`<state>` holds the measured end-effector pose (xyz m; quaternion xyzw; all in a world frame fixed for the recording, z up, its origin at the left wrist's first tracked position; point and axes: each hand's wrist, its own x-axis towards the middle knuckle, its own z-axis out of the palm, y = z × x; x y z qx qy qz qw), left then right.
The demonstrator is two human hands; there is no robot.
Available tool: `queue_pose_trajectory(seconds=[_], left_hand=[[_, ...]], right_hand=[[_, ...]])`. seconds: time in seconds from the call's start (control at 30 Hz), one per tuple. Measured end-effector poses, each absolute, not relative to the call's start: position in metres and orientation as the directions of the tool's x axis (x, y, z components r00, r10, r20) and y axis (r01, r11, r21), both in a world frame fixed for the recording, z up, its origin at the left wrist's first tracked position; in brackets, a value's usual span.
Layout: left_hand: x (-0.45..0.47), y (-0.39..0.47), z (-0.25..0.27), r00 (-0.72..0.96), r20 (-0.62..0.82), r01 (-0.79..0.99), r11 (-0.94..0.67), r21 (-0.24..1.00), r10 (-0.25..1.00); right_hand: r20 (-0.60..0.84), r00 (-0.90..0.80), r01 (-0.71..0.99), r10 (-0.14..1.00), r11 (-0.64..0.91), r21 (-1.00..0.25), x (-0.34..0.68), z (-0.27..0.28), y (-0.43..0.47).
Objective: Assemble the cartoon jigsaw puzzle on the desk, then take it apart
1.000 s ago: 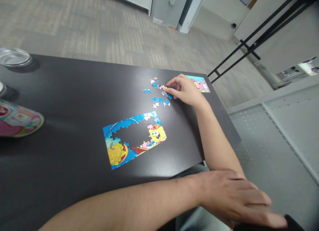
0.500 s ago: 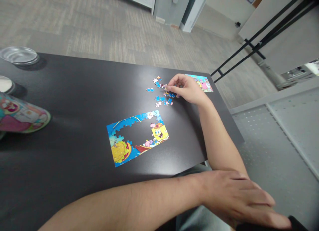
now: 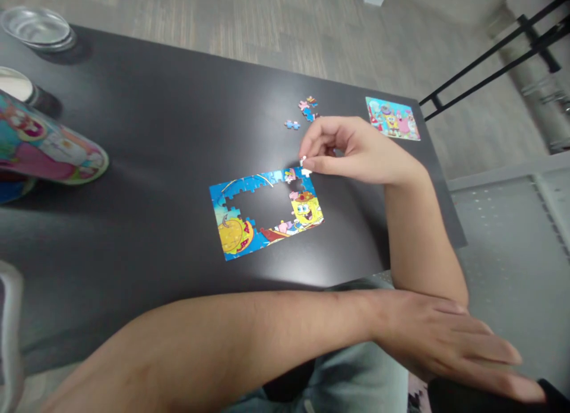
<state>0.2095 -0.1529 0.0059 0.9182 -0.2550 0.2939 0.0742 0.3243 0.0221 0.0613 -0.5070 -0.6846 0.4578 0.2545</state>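
Thumb and finger of our right hand pinch a small whitish jigsaw piece at the far right corner of the part-built blue-and-yellow cartoon jigsaw, flat on our black tabletop. Left hand lies over our right arm; can't tell if gripping. Loose blue-and-pink pieces sit beyond.

Lighting's decent tbh, flat greyish indoor light with a pale patch of glare on the dark surface close to its near edge. Soft shadows sit right of the clear lid and left of the right forearm. Whole shot's a bit soft: fine print on the puzzle goes mushy, the far right background's blurry, and the printed tube looks stretched at the left edge.
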Motion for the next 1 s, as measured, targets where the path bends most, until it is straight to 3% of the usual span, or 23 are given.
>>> queue_pose_trajectory(seconds=[0.1, 0.2, 0.53, 0.67, 1.0], left_hand=[[0.213, -0.158, 0.0, 0.626, 0.623, -0.573, -0.818, -0.039, -0.468], [0.212, -0.161, 0.0, 0.658, 0.603, -0.537, -0.842, -0.046, -0.452], [0.21, -0.154, 0.015, 0.706, 0.485, -0.597, -0.802, 0.016, -0.516], [0.21, -0.157, 0.013, 0.721, 0.464, -0.572, -0.82, -0.021, -0.515], [0.211, -0.164, 0.007, 0.716, 0.509, -0.552, -0.834, -0.005, -0.477]], right_hand=[[-0.186, -0.448, 0.464, 0.875, 0.049, -0.884, 0.311, 0.064, 0.017], [-0.227, -0.493, 0.481, 0.84, 0.047, -0.875, 0.301, 0.065, 0.014], [-0.303, -0.505, 0.506, 0.808, -0.007, -0.862, 0.292, 0.074, 0.007], [-0.367, -0.519, 0.558, 0.772, -0.02, -0.83, 0.291, 0.077, 0.009], [-0.344, -0.554, 0.58, 0.758, 0.054, -0.813, 0.29, 0.075, 0.011]])
